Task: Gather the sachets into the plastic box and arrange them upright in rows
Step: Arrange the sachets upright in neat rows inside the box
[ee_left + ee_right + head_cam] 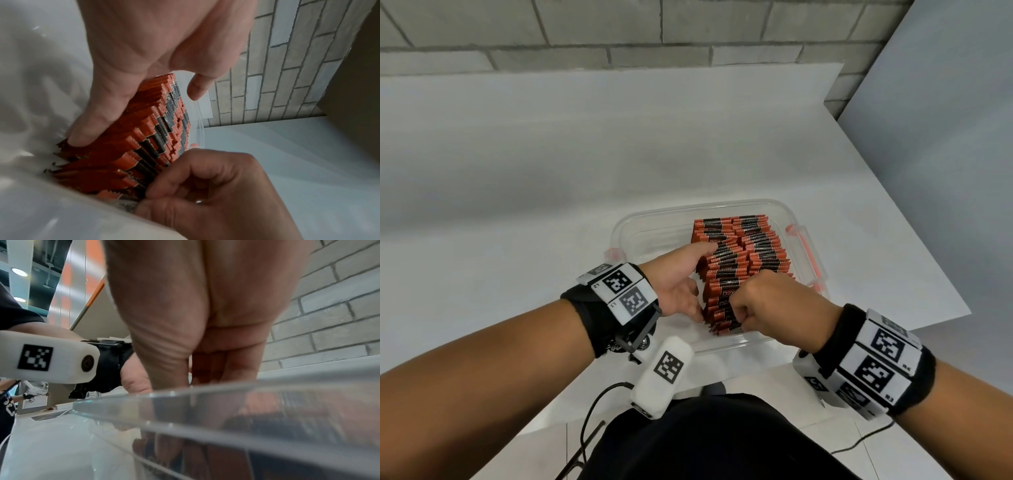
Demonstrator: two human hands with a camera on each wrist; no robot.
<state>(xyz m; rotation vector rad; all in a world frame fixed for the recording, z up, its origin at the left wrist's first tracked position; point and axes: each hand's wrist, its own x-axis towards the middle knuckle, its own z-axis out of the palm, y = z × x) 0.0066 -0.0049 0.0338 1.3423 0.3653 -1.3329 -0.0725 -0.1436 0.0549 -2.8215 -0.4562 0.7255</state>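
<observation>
A clear plastic box (654,214) with orange latches sits on the white table near me. Orange-and-black sachets (743,253) stand upright in rows filling its right half. My left hand (697,279) presses straight fingers against the left side of the near row, its thumb lying over the tops. In the left wrist view those fingers (98,113) lie flat along the sachets (160,129). My right hand (738,313) is curled at the near end of the row and pinches the tops of a few sachets (131,183). The box rim (226,399) hides its fingertips in the right wrist view.
The box's left half (650,246) holds no sachets. The white table (517,171) ends in a slanted edge at the right, with a grey brick wall (619,31) behind. Cables (592,411) hang below the near edge. Another person (8,402) stands far left.
</observation>
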